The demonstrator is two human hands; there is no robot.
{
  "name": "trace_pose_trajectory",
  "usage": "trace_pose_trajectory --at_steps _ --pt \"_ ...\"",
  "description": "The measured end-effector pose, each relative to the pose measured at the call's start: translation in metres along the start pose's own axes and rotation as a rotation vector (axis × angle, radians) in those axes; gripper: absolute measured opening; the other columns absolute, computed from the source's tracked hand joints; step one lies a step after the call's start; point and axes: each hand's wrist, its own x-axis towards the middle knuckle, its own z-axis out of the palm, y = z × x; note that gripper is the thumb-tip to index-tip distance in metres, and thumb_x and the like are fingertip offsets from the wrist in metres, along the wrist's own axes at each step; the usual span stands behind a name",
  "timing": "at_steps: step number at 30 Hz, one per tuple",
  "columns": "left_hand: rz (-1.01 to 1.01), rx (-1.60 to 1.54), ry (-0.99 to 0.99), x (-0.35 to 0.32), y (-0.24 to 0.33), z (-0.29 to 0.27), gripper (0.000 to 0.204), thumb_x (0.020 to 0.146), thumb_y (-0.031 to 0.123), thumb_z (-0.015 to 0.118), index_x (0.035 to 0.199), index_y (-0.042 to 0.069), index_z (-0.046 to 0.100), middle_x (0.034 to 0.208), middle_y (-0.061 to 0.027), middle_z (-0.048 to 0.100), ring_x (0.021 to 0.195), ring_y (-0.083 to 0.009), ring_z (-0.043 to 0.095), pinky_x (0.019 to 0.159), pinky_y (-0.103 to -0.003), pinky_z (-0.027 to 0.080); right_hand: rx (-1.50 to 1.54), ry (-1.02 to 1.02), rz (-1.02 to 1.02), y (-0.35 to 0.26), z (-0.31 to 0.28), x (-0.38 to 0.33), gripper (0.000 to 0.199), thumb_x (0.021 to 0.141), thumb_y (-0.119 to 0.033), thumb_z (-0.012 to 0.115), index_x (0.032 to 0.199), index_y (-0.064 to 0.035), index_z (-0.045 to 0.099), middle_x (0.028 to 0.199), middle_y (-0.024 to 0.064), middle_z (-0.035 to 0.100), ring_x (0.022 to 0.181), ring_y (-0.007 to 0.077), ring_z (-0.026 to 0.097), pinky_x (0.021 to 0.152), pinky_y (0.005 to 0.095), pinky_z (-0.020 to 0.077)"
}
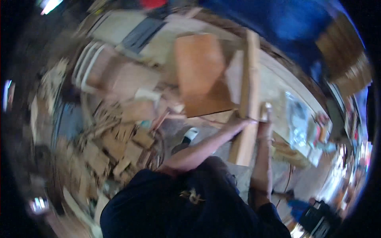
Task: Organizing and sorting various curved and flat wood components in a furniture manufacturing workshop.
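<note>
Pic is pretty motion-blurred btw. Both hands are on a long pale wooden plank [249, 99] that stands roughly upright w/ its lower end near the person's legs. Left hand [238, 123] sits against the plank's left edge about halfway up; can't tell how the fingers are set, too smeared. Right hand [265, 115] is at the plank's right edge, fingers seem wrapped on it but can't say for sure. Just left of the plank there's an orange-brown board [200, 71]. Further left, a heap of wood offcuts [115, 146] on the floor. Blue tarp-ish thing [278, 23] up top.
</note>
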Motion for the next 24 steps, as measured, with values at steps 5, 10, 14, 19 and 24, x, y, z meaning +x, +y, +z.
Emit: trace_pose_trajectory --at_steps 5,10,14,19,24 --pt "0.115 -0.2 -0.115 -0.015 0.008 0.001 0.065 0.068 0.02 0.084 0.124 -0.001 0.058 0.109 -0.0129 0.068 0.099 -0.0203 0.064 0.089 -0.035 0.051 -0.109 -0.23 -0.296 -0.007 -0.023 0.019 0.06 0.095 -0.045 0.055 0.139 -0.0053 0.049 0.13 0.0149 0.058 0.121 0.0307 0.056 0.105 0.0469 0.0448" --pt "0.356 -0.184 -0.046 -0.058 0.061 -0.013 0.064 0.066 0.024 0.086 0.12 -0.001 0.062 0.108 -0.0127 0.068 0.103 -0.022 0.063 0.093 -0.035 0.049 -0.045 -0.27 -0.295 -0.022 0.04 -0.004 0.055 0.101 -0.045 0.045 0.13 0.0013 0.055 0.128 0.0167 0.06 0.121 0.0286 0.056 0.106 0.0449 0.0429" --pt "0.533 -0.307 0.053 -0.083 0.083 -0.036 0.09 0.067 0.03 0.084 0.139 -0.003 0.041 0.12 -0.0144 0.06 0.11 -0.0248 0.058 0.101 -0.037 0.044 -0.181 -0.45 -0.315 -0.026 0.12 -0.036 0.056 0.101 -0.044 0.045 0.129 0.004 0.054 0.128 0.0173 0.06 0.122 0.0277 0.056 0.107 0.0455 0.042" --pt "0.684 -0.282 0.342 -0.117 0.093 -0.09 0.072 0.071 0.016 0.083 0.129 -0.001 0.045 0.11 -0.0122 0.063 0.099 -0.0176 0.062 0.087 -0.033 0.052 -0.217 -0.584 -0.124 0.015 0.18 -0.032 0.055 0.098 -0.04 0.054 0.133 0.0025 0.052 0.13 0.0161 0.058 0.121 0.0277 0.057 0.104 0.0451 0.0451" --pt "0.624 -0.351 0.642 -0.118 0.053 -0.177 0.063 0.072 0.017 0.084 0.122 -0.001 0.049 0.099 -0.0116 0.066 0.087 -0.0183 0.066 0.08 -0.035 0.055 -0.388 -0.84 -0.023 0.051 0.184 -0.052 0.058 0.101 -0.043 0.048 0.136 0.0028 0.05 0.131 0.0192 0.057 0.123 0.0271 0.055 0.107 0.0438 0.0423"
